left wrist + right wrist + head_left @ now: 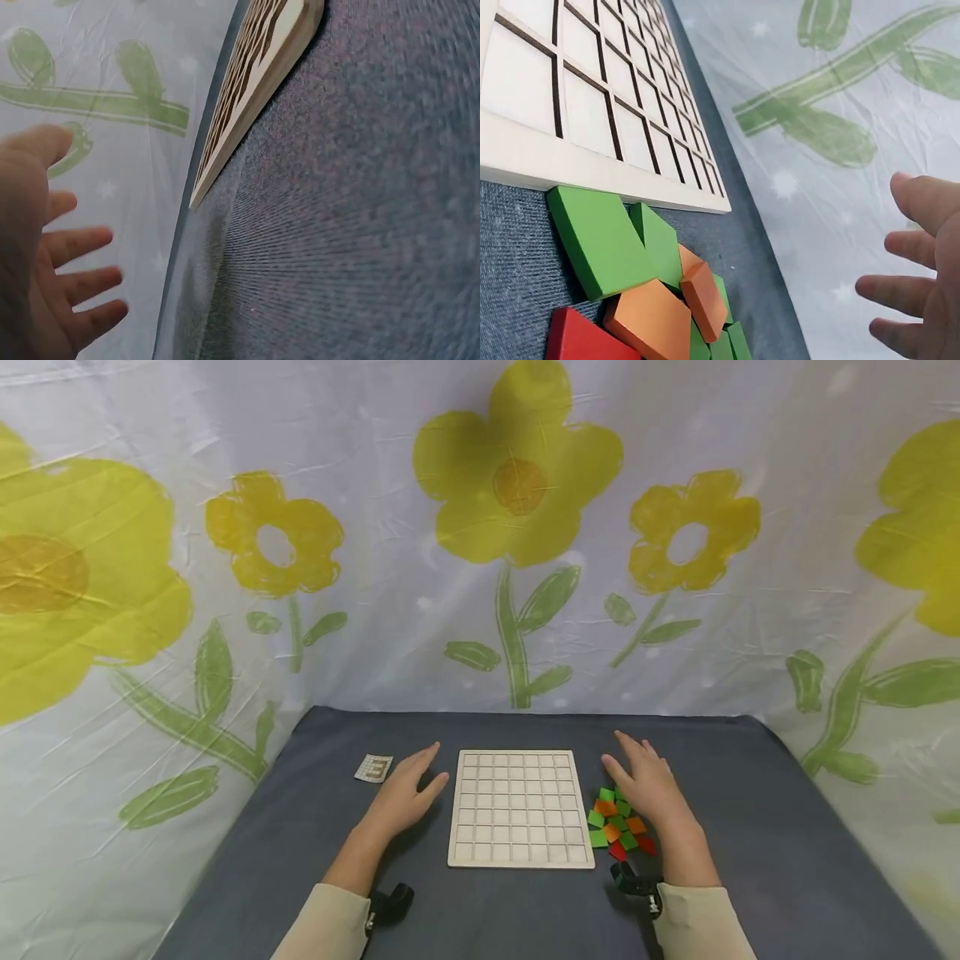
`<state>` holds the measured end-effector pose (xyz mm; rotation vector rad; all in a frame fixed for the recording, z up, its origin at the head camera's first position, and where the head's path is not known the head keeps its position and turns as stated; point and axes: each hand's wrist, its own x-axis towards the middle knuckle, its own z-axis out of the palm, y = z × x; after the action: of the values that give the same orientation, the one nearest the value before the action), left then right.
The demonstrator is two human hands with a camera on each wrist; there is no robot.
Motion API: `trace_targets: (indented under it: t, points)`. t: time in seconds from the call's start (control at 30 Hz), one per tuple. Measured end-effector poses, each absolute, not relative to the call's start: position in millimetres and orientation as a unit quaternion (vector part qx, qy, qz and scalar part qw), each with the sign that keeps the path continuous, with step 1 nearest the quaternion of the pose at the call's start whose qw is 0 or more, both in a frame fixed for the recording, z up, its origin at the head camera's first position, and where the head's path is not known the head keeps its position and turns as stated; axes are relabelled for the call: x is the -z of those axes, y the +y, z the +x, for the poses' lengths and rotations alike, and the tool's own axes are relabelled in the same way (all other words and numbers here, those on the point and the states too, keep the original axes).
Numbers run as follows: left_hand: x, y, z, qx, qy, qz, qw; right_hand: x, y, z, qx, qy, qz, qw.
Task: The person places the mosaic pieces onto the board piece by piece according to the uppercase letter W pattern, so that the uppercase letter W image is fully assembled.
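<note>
A pale wooden grid board [521, 810] with square recesses lies flat between the two hands. My left hand [403, 793] hovers just left of it, fingers extended and thumb apart, holding nothing. To that hand's left lies a small card [373, 768] with a printed grid and a brown mark. Over the right side, my right hand [647, 781] is spread and holds nothing. Below and beside it, green, orange and red square tiles [615, 823] lie in a loose heap against the board's right edge; in the right wrist view a green tile [600, 240] sits at the board's rim.
A dark grey cloth [525, 914] covers the table. Behind it hangs a pale curtain [397, 635] printed with yellow flowers. Black camera mounts [392, 903] are strapped at both wrists, low over the cloth.
</note>
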<state>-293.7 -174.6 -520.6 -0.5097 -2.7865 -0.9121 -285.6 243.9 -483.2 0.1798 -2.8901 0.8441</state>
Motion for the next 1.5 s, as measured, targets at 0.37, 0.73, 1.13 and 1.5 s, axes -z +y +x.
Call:
trace_targets:
  t: [0.37,0.73,1.13,1.5]
  points:
    - [530,-172,-293,0.365,-0.910,-0.192,0.045,477,247,-284,-0.342,-0.936,0.075,0.049]
    - [545,-175,-299,0.414,-0.881,-0.225,0.041,484,254,-285,-0.359,-0.930,0.068,0.036]
    - [554,-175,-303,0.362,-0.888,-0.279,0.042,500,268,-287,-0.321,-0.946,0.053,0.004]
    - [560,-174,-303,0.287,-0.909,-0.299,0.036,508,278,-289,-0.314,-0.948,0.043,-0.044]
